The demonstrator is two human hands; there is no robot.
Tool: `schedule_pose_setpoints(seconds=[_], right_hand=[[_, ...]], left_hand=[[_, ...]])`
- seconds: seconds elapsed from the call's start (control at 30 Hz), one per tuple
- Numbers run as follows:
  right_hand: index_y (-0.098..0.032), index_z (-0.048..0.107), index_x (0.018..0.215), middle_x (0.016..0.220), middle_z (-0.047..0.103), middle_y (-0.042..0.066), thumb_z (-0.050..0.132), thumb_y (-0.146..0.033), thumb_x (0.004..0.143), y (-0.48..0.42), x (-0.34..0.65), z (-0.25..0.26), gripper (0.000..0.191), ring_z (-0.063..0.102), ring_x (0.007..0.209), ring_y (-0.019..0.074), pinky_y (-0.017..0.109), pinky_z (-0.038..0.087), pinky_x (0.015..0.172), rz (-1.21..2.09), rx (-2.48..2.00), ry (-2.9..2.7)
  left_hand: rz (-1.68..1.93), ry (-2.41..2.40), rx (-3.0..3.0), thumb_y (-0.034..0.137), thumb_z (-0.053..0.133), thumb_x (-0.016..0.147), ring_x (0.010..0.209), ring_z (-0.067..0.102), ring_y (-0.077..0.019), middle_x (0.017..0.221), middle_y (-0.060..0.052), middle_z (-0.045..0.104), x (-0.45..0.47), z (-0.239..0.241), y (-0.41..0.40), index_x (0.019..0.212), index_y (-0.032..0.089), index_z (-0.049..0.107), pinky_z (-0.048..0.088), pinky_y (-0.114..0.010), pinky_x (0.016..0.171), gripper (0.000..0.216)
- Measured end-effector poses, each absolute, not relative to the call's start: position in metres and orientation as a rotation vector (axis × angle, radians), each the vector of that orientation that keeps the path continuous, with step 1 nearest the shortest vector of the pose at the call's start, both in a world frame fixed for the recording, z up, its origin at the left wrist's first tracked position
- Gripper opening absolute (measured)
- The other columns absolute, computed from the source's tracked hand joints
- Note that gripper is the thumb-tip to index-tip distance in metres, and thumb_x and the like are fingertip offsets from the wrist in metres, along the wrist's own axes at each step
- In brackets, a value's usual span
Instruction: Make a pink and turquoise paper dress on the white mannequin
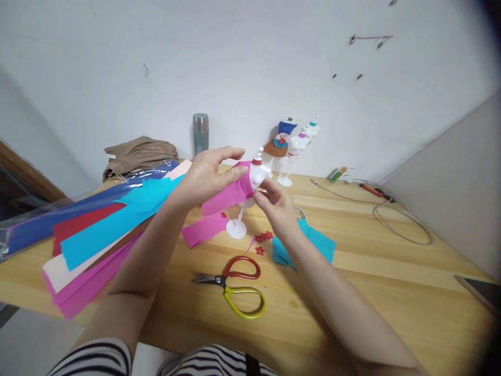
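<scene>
A small white mannequin bust on a stand (259, 177) is held above the wooden table (352, 292), its round base (236, 228) hanging free. My left hand (207, 175) is closed on a strip of pink crepe paper (229, 194) that wraps against the bust. My right hand (276, 203) pinches the bust's lower side where the pink paper ends. A second pink strip (201, 230) lies on the table below.
Scissors with red and yellow handles (235, 287) lie near the front. Sheets of coloured crepe paper (97, 230) are stacked at left. Teal paper (317, 243), red paper flowers (263, 237), dressed mannequins (291, 149), a metal flask (200, 133) and a cable (399, 219) are around.
</scene>
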State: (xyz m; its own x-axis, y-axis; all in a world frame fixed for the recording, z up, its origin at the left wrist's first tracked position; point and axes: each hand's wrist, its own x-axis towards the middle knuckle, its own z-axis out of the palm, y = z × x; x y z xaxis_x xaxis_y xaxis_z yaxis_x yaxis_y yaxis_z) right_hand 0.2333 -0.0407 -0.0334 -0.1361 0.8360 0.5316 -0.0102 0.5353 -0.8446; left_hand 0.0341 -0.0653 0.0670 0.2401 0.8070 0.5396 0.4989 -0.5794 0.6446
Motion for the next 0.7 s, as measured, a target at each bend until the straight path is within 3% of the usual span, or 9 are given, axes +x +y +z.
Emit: schedule_pose_setpoints(seconds=[0.17,0.27,0.5,0.7], right_hand=[[-0.031,0.077,0.104,0.111,0.079,0.004,0.075,-0.047,0.087,-0.036,0.255,-0.02,0.024,0.071,0.111,0.0268,0.051,0.056,0.101,0.797,-0.749,-1.46],[-0.03,0.077,0.101,0.108,0.079,0.004,0.079,-0.045,0.083,-0.035,0.261,-0.017,0.024,0.072,0.109,0.0268,0.051,0.056,0.101,0.835,-0.765,-1.464],[-0.029,0.073,0.118,0.129,0.073,0.008,0.077,-0.057,0.081,-0.041,0.235,-0.024,0.046,0.067,0.122,0.0301,0.051,0.057,0.1,0.937,-0.727,-1.631],[-0.029,0.075,0.113,0.127,0.075,0.006,0.073,-0.05,0.085,-0.036,0.226,-0.036,0.035,0.067,0.122,0.0296,0.051,0.056,0.102,0.915,-0.714,-1.592]], left_hand=[[1.351,1.25,2.17,0.043,0.071,0.089,0.12,0.067,-0.0307,0.123,-0.004,0.077,0.027,0.07,-0.063,0.114,0.022,0.077,0.05,-0.049,0.112,0.033],[1.327,1.261,2.197,0.045,0.074,0.087,0.121,0.066,-0.0319,0.121,-0.004,0.077,0.024,0.07,-0.06,0.111,0.022,0.077,0.049,-0.05,0.113,0.034],[1.256,1.234,2.204,0.037,0.072,0.087,0.121,0.068,-0.0297,0.127,-0.009,0.075,0.034,0.066,-0.059,0.118,0.019,0.075,0.048,-0.045,0.114,0.036],[1.258,1.206,2.197,0.036,0.071,0.087,0.122,0.067,-0.0292,0.127,-0.01,0.075,0.039,0.062,-0.057,0.116,0.019,0.076,0.048,-0.044,0.113,0.034]])
